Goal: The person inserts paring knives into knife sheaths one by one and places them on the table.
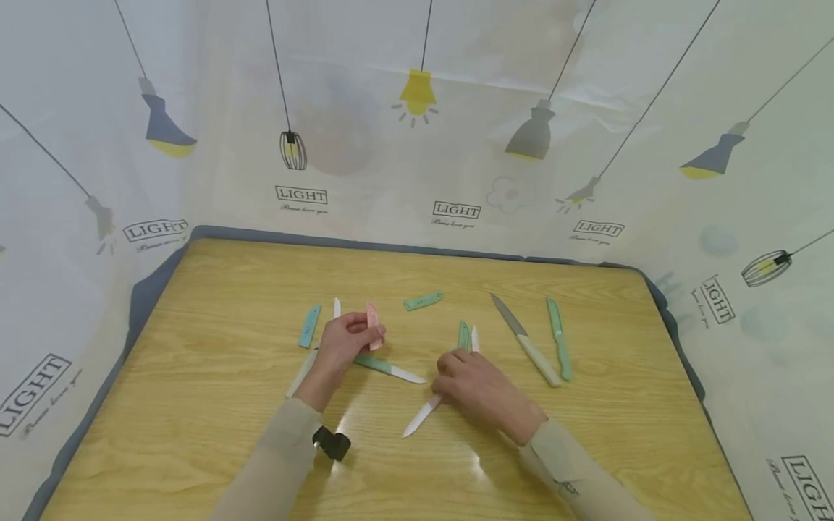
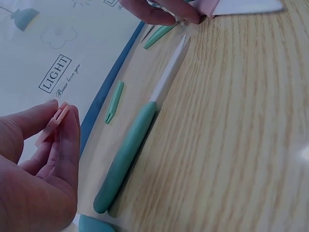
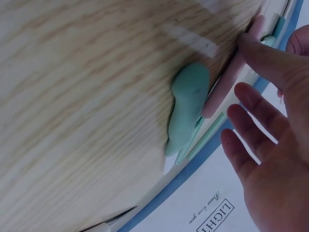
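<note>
My left hand (image 1: 342, 344) pinches a small pink blade cover (image 1: 373, 325) between thumb and fingers, raised above the table. Below it lies a knife with a green handle (image 2: 126, 157) and white blade. Over to the right, my right hand (image 1: 472, 380) holds a pink-handled knife (image 3: 226, 86) with its thumb against the handle; its other visible fingers stay loosely extended. That knife's white blade (image 1: 420, 420) points toward the near left. Beneath the right hand is another knife with a green handle (image 3: 189, 101); beside its white blade (image 1: 475, 339) lies a green cover (image 1: 463, 335).
A blue cover (image 1: 310, 325) and a green cover (image 1: 423, 301) lie farther back. A pale-handled knife (image 1: 302, 373) is partly hidden by the left hand. On the right are a steel knife with a cream handle (image 1: 537, 359) and a green-covered knife (image 1: 559, 339). Fabric walls (image 1: 365, 217) surround the table.
</note>
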The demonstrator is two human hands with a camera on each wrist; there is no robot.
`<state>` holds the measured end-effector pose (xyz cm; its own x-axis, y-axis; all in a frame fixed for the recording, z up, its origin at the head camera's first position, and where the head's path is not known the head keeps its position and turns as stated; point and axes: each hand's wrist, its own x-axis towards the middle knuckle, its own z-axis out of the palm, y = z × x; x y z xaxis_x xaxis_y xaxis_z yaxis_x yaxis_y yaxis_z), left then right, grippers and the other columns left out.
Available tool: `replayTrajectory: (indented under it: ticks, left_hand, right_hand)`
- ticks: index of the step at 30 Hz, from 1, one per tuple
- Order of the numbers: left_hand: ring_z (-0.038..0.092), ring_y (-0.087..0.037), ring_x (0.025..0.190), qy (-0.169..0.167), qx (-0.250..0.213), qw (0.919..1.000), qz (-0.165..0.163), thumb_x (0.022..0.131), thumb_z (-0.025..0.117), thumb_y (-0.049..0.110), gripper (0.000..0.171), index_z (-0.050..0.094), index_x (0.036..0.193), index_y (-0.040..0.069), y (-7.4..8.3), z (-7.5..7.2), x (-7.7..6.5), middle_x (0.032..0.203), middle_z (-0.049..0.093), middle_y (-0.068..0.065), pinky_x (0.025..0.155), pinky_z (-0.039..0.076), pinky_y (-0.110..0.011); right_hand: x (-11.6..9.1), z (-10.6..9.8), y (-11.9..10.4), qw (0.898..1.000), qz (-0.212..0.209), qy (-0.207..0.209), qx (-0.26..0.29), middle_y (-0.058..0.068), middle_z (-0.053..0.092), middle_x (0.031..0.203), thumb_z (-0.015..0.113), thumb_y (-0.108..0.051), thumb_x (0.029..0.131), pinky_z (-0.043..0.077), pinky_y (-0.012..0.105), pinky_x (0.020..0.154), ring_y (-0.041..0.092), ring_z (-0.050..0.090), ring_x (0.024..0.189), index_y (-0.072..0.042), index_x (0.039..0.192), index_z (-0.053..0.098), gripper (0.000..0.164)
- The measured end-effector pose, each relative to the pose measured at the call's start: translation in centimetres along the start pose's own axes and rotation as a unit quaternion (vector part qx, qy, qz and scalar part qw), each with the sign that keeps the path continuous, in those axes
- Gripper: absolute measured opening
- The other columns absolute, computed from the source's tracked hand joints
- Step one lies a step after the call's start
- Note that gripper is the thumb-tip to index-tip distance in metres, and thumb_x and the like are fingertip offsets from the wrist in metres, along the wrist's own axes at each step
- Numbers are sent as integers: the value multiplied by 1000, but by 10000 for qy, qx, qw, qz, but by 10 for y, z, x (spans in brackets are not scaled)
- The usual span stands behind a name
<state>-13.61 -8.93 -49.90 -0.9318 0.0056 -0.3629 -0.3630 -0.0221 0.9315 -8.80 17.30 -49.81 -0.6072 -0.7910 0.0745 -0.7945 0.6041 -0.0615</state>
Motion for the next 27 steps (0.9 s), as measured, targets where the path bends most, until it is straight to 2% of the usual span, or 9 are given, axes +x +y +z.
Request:
replayTrajectory:
  ticks: [9,13,19,27]
  left_hand:
    - [68,-17,84,74,-40,9999,-93,83,74,12,45,58,123,-5,2,2,2,109,65,-18,73,57,-24]
    - [69,-17,84,110,-40,9999,-45,84,73,12,44,59,122,-5,3,2,2,107,66,-17,72,57,-24]
    - [68,-16,83,155,-183,9997,-30,86,71,12,42,59,122,-5,5,4,3,105,66,-17,70,57,-22]
    - [69,-20,87,128,-615,9980,22,86,70,9,43,57,124,-7,8,11,5,106,66,-19,76,57,-27]
  right_hand:
    - [0,5,2,9990,151,49,409,-7,64,104,64,-32,92,47,31,93,12,57,102,-22,96,71,12]
    - [-3,4,3,9976,225,229,612,-10,64,99,63,-31,93,50,29,88,9,59,95,-22,97,69,11]
    - [-7,-3,6,9931,586,388,940,-12,61,99,60,-27,95,52,24,75,3,57,89,-21,105,67,13]
    - [-8,-6,2,9780,1300,894,1368,-10,62,95,62,-21,92,52,22,67,1,56,79,-17,106,63,15]
